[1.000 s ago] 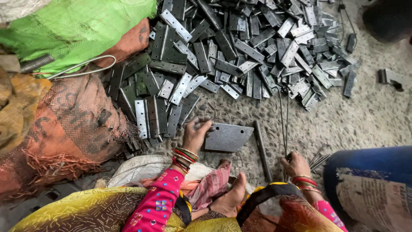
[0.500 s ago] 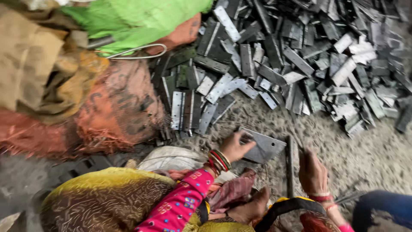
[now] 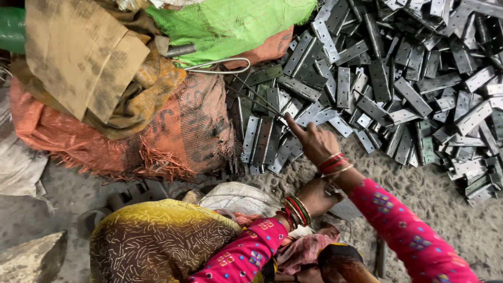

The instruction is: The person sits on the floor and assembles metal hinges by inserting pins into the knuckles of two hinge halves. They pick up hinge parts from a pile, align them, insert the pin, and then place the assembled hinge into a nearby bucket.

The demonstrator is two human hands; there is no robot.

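Note:
My right hand [image 3: 316, 141] reaches forward over the near edge of a big heap of grey metal hinges [image 3: 398, 78]. Its index finger is stretched out and the other fingers are curled. Thin metal rods [image 3: 257, 97] run up and left from its fingertips, seemingly pinched in them. My left hand [image 3: 314, 196] lies lower, under the right forearm, its fingers closed on a flat grey metal plate [image 3: 347, 209] that is mostly hidden. Both wrists wear red and gold bangles below pink patterned sleeves.
An orange mesh sack [image 3: 173, 131], a green sack [image 3: 230, 21] and brown cloth [image 3: 78, 57] are piled at the left. A white bundle [image 3: 236, 198] and my yellow patterned garment [image 3: 157, 241] lie near my lap. Sandy concrete floor [image 3: 445, 204] shows at the right.
The view has swung left and closer. My right hand has moved from the floor by the bar up to the edge of the hinge heap. The left hand has stayed on the plate.

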